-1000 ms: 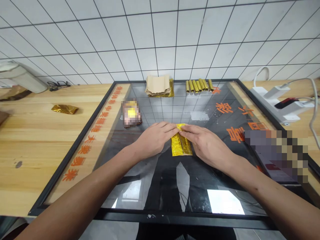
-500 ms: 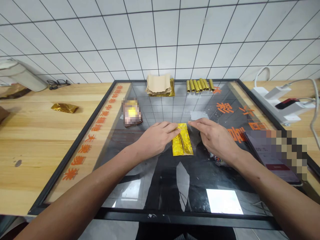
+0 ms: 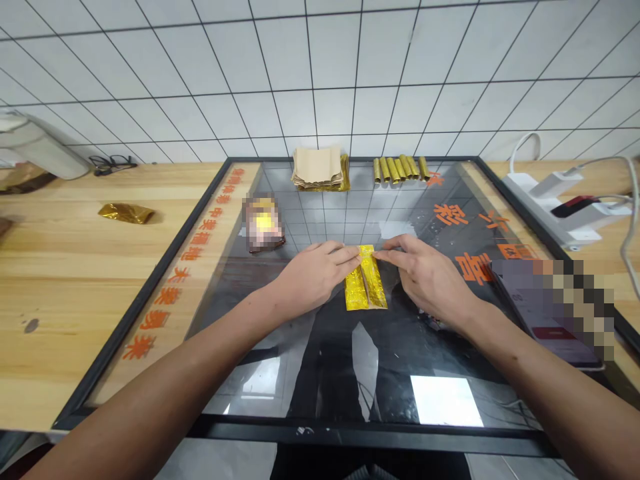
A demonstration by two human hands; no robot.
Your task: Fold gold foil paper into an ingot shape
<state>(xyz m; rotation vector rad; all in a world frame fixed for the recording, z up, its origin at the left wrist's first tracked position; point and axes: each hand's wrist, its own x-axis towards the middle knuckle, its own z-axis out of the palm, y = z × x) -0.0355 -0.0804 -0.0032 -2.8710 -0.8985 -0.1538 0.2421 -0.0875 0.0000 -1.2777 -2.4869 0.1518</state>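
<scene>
Right hand (image 3: 427,273) back at gold foil (image 3: 376,287); left hand (image 3: 313,275) as before

The gold wrapper (image 3: 377,287) looks like shiny, crinkled foil.

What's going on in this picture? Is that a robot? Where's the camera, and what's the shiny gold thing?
No robot here! These are a person's two bare hands, and the picture comes from a camera worn on that person's head, looking forward and down.

The shiny thing is a folded gold sheet lying on a black-framed glass panel. The left hand has its fingertips on the upper left part; the right hand has its fingertips at the upper right edge. I can't tell whether they pinch it or just press.

Farther back on the glass are a brown paper stack and a row of small gold tubes. At the right is a phone-like device, partly blurred out.
</scene>
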